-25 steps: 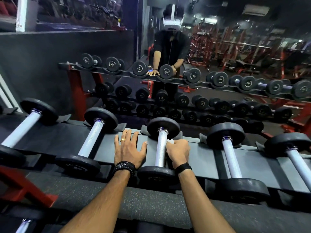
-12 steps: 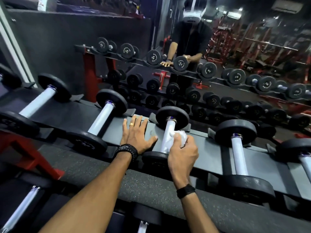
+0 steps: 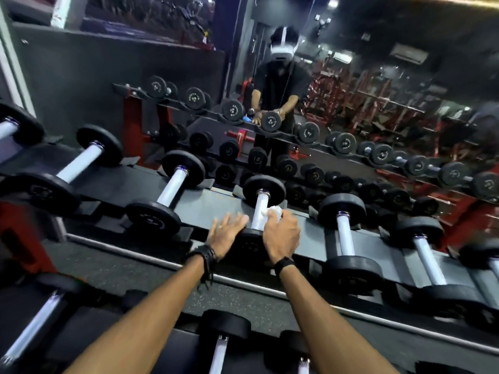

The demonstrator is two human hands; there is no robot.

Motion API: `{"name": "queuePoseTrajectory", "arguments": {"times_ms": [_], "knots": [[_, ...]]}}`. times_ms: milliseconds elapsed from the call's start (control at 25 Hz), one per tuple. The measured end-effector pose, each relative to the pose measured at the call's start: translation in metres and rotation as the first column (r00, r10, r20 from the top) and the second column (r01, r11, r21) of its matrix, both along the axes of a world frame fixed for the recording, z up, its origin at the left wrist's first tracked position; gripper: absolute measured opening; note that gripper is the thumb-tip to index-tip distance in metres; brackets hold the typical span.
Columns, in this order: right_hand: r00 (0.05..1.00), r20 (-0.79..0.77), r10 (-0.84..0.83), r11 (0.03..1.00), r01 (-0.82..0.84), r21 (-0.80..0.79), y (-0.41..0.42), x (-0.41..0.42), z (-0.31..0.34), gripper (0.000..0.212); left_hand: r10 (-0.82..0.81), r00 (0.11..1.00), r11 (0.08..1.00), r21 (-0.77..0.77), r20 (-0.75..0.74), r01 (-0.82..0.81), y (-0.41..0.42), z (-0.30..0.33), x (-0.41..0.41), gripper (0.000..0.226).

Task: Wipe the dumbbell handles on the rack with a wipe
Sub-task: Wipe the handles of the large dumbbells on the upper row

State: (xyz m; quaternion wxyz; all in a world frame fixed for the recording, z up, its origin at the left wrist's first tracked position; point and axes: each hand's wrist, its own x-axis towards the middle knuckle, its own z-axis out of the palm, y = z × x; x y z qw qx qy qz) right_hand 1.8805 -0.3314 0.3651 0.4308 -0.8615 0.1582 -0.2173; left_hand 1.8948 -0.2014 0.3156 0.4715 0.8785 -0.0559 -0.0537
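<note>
A row of black dumbbells with pale metal handles lies on the grey top shelf of the rack (image 3: 216, 201). My right hand (image 3: 280, 236) grips a crumpled white wipe (image 3: 274, 211) against the right side of the middle dumbbell's handle (image 3: 260, 211). My left hand (image 3: 226, 233) lies flat with fingers spread on the shelf just left of that dumbbell, its thumb by the near weight head. Neighbouring dumbbell handles lie to the left (image 3: 172, 187) and right (image 3: 345, 234).
A mirror behind the rack reflects a person, the rack and red gym machines. A lower shelf near me holds more dumbbells (image 3: 220, 354). A red rack leg (image 3: 21, 238) stands at the left. More dumbbells continue right (image 3: 429, 260) and far left (image 3: 81, 163).
The view has pulled back and shifted, so the rack looks smaller. My right hand with the wipe stays on the middle handle, slightly lower on it. My left hand stays beside it.
</note>
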Motion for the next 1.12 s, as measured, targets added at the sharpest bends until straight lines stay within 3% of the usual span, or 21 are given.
{"name": "queuePoseTrajectory", "arguments": {"times_ms": [80, 160, 240, 280, 400, 520, 800, 960, 1120], "knots": [[0.998, 0.038, 0.049, 0.999, -0.048, -0.024, -0.003, -0.016, 0.003, 0.026, 0.028, 1.000, 0.973, -0.228, -0.012, -0.030, -0.001, -0.007, -0.038, 0.055], [0.990, 0.100, 0.098, 0.995, -0.101, 0.019, -0.012, -0.030, 0.007, 0.024, 0.097, 0.992, 0.920, -0.373, -0.075, -0.118, 0.003, -0.010, -0.056, 0.080], [0.974, 0.136, 0.180, 0.979, -0.191, 0.077, -0.022, -0.040, 0.008, 0.018, 0.166, 0.985, 0.937, -0.304, -0.051, -0.174, 0.007, -0.001, -0.061, 0.105], [0.966, 0.153, 0.208, 0.962, -0.230, 0.146, -0.028, -0.045, 0.009, 0.017, 0.189, 0.982, 0.951, -0.245, -0.009, -0.186, 0.004, 0.009, -0.064, 0.106], [0.942, 0.140, 0.306, 0.866, -0.336, 0.371, -0.050, -0.060, 0.017, 0.018, 0.198, 0.949, 0.980, -0.083, 0.244, -0.183, -0.017, 0.045, -0.069, 0.090], [0.905, 0.082, 0.417, 0.812, -0.412, 0.414, -0.082, -0.074, 0.031, 0.021, 0.077, 0.905, 0.994, 0.033, 0.418, -0.100, -0.051, 0.073, -0.067, 0.082], [0.926, 0.175, 0.334, 0.852, -0.376, 0.365, -0.166, -0.088, 0.054, 0.014, -0.018, 0.948, 0.995, 0.100, 0.318, -0.015, -0.127, 0.059, -0.063, 0.092], [0.912, 0.196, 0.361, 0.876, -0.403, 0.264, -0.203, -0.090, 0.057, 0.010, -0.103, 0.960, 0.986, 0.155, 0.260, 0.064, -0.159, 0.054, -0.046, 0.072], [0.883, 0.184, 0.432, 0.835, -0.468, 0.288, -0.242, -0.080, 0.058, 0.017, -0.054, 0.973, 0.971, 0.240, 0.223, -0.002, -0.182, 0.046, -0.022, 0.070]]}}
